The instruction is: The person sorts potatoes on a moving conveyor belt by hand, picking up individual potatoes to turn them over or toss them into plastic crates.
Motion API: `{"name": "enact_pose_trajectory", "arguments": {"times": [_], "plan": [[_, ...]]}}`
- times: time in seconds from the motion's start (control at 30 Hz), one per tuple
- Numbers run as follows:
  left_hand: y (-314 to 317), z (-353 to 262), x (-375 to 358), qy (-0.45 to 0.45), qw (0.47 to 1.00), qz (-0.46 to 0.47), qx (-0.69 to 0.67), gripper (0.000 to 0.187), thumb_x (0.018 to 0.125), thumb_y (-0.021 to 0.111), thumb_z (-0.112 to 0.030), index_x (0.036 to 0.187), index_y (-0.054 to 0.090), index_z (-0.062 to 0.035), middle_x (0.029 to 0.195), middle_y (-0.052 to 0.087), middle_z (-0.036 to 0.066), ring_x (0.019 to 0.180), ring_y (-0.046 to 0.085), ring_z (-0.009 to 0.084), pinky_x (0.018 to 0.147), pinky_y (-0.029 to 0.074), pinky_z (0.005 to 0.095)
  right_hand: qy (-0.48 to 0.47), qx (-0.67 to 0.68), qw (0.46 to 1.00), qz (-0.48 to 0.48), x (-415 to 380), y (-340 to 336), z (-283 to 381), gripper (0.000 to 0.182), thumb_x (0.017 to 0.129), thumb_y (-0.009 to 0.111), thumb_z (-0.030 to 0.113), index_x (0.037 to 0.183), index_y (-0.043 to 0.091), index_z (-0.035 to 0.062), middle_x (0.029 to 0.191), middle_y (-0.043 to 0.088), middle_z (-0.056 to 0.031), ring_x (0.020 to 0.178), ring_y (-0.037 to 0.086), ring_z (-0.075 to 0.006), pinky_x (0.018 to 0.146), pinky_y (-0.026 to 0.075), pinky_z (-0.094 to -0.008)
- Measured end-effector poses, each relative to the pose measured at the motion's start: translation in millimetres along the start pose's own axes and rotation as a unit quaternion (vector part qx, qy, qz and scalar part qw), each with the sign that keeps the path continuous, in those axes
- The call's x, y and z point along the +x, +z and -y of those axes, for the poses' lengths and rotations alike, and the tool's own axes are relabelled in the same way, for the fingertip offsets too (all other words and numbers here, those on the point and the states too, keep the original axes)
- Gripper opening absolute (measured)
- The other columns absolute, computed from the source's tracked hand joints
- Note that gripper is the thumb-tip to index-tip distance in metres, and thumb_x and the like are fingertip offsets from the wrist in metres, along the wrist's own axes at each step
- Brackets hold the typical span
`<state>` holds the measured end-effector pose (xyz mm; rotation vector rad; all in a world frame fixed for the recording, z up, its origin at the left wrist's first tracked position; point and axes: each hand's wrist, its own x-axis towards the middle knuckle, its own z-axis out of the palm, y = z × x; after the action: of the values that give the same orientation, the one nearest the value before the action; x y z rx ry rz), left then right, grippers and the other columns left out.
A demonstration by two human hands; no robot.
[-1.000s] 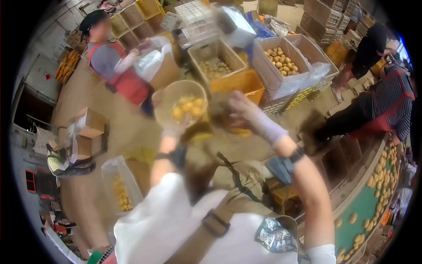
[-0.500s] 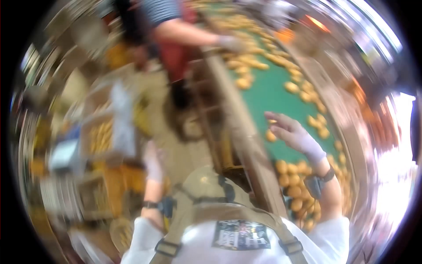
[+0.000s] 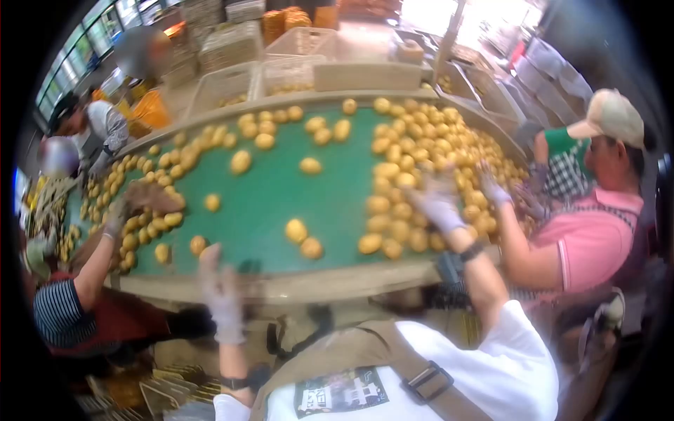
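My left hand (image 3: 222, 293), in a pale glove, is raised at the near edge of the green sorting belt (image 3: 274, 203). Its blurred fingers are stretched out and apart, with a single potato (image 3: 199, 245) just beyond them. To the right, my gloved right hand (image 3: 439, 202) reaches over a dense pile of yellow potatoes (image 3: 400, 165). The fingers are spread, overlap the pile in this view, and hold nothing that shows. Two loose potatoes (image 3: 303, 237) lie on the belt between my hands.
A person in a pink shirt (image 3: 593, 245) has a gloved hand (image 3: 493, 186) at the pile, close to my right. On the left, a person in a striped sleeve (image 3: 62, 312) reaches among potatoes. Crates (image 3: 223, 85) stand behind the belt's raised far rim (image 3: 281, 100).
My view has swung right to face the belt. My right hand has gone from above bare belt to the potato pile; my left has come from beside the crates to the belt's near edge.
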<state>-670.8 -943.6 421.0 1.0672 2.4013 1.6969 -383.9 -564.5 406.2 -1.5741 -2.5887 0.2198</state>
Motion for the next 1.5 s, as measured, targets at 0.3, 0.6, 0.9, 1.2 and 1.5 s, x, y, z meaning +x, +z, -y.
{"name": "enact_pose_trajectory", "arguments": {"times": [0.3, 0.6, 0.9, 1.2, 1.5], "plan": [[137.5, -89.6, 50.9, 0.303, 0.849, 0.432, 0.007, 0.038, 0.087, 0.067, -0.022, 0.123, 0.067, -0.0072, 0.123, 0.065, 0.017, 0.117, 0.059, 0.0405, 0.101, 0.048, 0.0497, -0.485, -0.011, 0.857, -0.17, 44.9, -33.0, 59.4, 0.038, 0.087, 0.067, 0.009, 0.125, 0.065, 0.0103, 0.138, 0.061, -0.0155, 0.127, 0.059, -0.0256, 0.104, 0.051, -0.0395], [169.0, -53.2, 68.0, 0.349, 0.833, 0.403, 0.148, 0.052, 0.074, 0.071, -0.024, 0.125, 0.065, -0.0204, 0.129, 0.058, 0.013, 0.124, 0.052, 0.0375, 0.102, 0.044, 0.0542, 0.043, 0.013, 0.998, 0.036, 155.8, -16.5, 53.5, 0.082, 0.089, 0.056, 0.071, 0.157, 0.046, 0.0256, 0.167, 0.023, -0.0259, 0.153, 0.009, -0.0541, 0.123, 0.009, -0.0625], [13.6, 72.5, 153.1, 0.198, 0.842, 0.227, 0.448, 0.044, 0.073, 0.07, -0.015, 0.117, 0.071, -0.019, 0.125, 0.064, 0.012, 0.114, 0.057, 0.0344, 0.101, 0.044, 0.0504, -0.341, 0.239, 0.873, 0.255, 96.9, -13.3, 160.8, 0.049, 0.095, 0.064, 0.043, 0.132, 0.067, 0.0113, 0.125, 0.069, -0.018, 0.125, 0.061, -0.032, 0.108, 0.046, -0.0422], [-8.9, 30.4, 123.6, 0.181, 0.888, 0.212, 0.366, 0.034, 0.082, 0.066, -0.012, 0.115, 0.07, -0.0122, 0.112, 0.065, 0.013, 0.109, 0.06, 0.0347, 0.094, 0.046, 0.0497, -0.465, 0.05, 0.883, -0.022, 161.9, 38.2, 170.4, 0.05, 0.094, 0.066, 0.045, 0.131, 0.067, 0.011, 0.12, 0.071, -0.0202, 0.11, 0.069, -0.0316, 0.092, 0.055, -0.0408], [75.8, 15.4, 114.9, 0.277, 0.88, 0.296, 0.246, 0.041, 0.079, 0.071, -0.027, 0.118, 0.07, -0.0138, 0.131, 0.057, 0.018, 0.118, 0.057, 0.0396, 0.099, 0.046, 0.0533, -0.434, 0.084, 0.897, -0.022, 174.0, 68.6, 341.3, 0.029, 0.093, 0.059, 0.026, 0.113, 0.064, 0.0055, 0.106, 0.069, -0.0198, 0.098, 0.068, -0.0427, 0.084, 0.054, -0.0486]]}}
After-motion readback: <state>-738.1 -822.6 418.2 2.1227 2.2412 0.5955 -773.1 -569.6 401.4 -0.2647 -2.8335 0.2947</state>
